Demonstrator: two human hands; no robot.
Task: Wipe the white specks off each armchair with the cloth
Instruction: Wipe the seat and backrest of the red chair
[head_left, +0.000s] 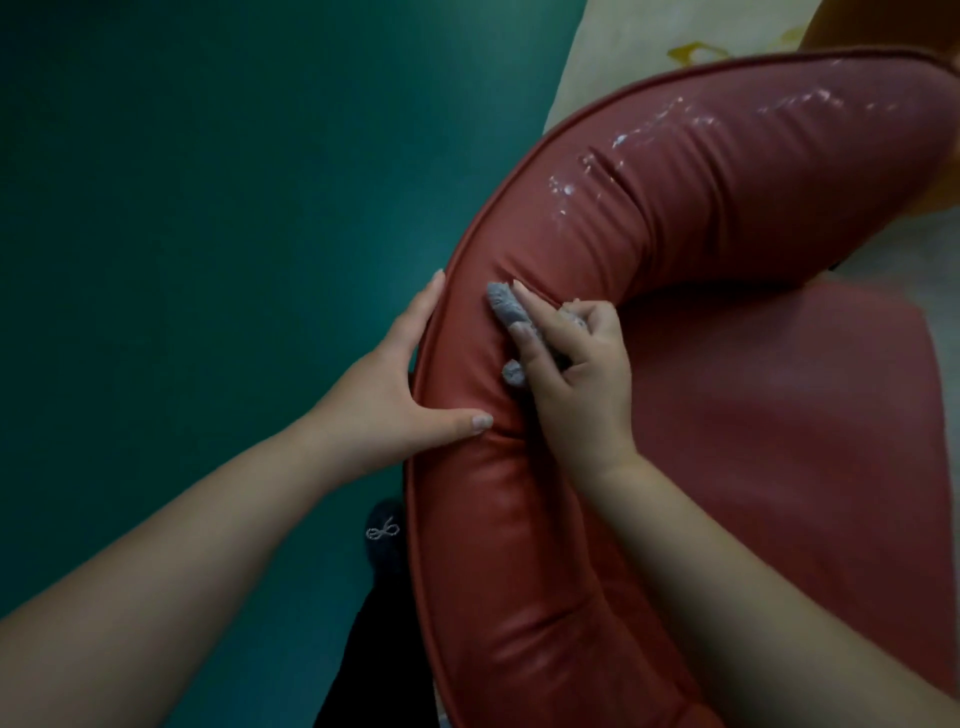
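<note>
Under the right hand (576, 374), gripping it, the soft cloth (506, 306) bunches easily; left hand (395, 384), fingers straight, steadies the padded, yielding armchair (701, 218).

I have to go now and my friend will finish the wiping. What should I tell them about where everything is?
Left hand: open, resting on the outer edge of the red armchair to steady it.
Right hand: holds the grey cloth and presses it on the padded rim.
Done: the rim near the hands looks free of specks.
Left: white specks are scattered along the rim further round, toward the top right. Wipe those next. No other armchair is in view, so check for more.
</note>
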